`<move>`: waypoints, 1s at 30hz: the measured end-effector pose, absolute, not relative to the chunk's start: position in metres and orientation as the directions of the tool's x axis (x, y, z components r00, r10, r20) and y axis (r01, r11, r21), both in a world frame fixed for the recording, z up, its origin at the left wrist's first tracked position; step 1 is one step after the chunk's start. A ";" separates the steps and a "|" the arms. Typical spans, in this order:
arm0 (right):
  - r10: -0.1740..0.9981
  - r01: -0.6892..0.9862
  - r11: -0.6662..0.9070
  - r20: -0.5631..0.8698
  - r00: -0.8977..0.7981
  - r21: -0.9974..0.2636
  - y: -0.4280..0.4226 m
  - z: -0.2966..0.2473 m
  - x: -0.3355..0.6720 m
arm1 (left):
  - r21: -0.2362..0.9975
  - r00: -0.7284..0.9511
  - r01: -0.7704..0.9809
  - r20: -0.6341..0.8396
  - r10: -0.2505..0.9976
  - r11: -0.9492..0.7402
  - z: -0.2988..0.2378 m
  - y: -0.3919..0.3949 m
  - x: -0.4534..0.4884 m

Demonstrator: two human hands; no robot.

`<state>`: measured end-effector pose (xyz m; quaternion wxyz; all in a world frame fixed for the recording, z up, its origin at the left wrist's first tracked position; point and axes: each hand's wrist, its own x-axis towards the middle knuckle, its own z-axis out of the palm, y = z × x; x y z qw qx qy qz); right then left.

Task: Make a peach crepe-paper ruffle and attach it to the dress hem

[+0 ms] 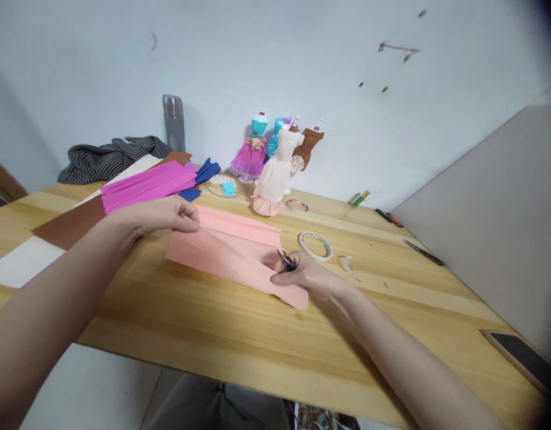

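Note:
A strip of peach crepe paper (pixel 230 260) stretches between my two hands, a little above the wooden table. My left hand (pixel 174 215) pinches its upper left edge with closed fingers. My right hand (pixel 297 272) grips the strip near its right end, thumb on top, and also holds small scissors (pixel 286 260) whose blades point up and left. Behind the strip, a second folded piece of peach crepe paper (pixel 244 226) lies flat on the table. To the right of it rests a white roll of tape (pixel 315 246).
Mini dress forms in paper dresses (pixel 278 167) stand at the wall. Left are magenta crepe paper (pixel 147 185), brown and white sheets, a striped cloth (pixel 109 158) and a flask (pixel 174 122). A craft knife (pixel 423 252) and a phone (pixel 522 358) lie right.

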<state>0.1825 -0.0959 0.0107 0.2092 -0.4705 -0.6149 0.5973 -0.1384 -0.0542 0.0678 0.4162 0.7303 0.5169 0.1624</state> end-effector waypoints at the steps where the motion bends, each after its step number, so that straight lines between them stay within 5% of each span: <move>1: 0.819 0.287 -0.217 -0.334 -0.467 -0.933 -0.098 0.009 0.182 | 0.826 0.365 0.561 -0.183 0.913 -0.059 0.067 -0.051 -0.135; 5: 0.816 0.184 -0.326 -0.375 -0.440 -0.927 -0.107 0.004 0.177 | 0.954 0.207 0.251 -0.218 0.954 0.163 0.062 -0.042 -0.114; 10: 0.880 0.189 -0.183 -0.247 -0.406 -0.965 -0.112 0.013 0.175 | 0.973 0.240 0.007 -0.227 0.944 0.232 0.054 -0.040 -0.112; 16: 0.890 0.344 -0.095 -0.235 -0.392 -0.934 -0.110 0.018 0.179 | 0.976 0.266 -0.025 -0.200 0.943 0.214 0.043 -0.044 -0.132; 22: 0.864 0.332 -0.045 -0.204 -0.460 -0.942 -0.111 0.017 0.179 | 0.952 0.219 -0.111 -0.257 0.941 0.286 0.041 -0.049 -0.125; 30: 0.874 0.358 -0.040 -0.206 -0.440 -0.933 -0.110 0.014 0.183 | 0.979 0.343 0.030 -0.197 0.918 0.199 0.040 -0.052 -0.127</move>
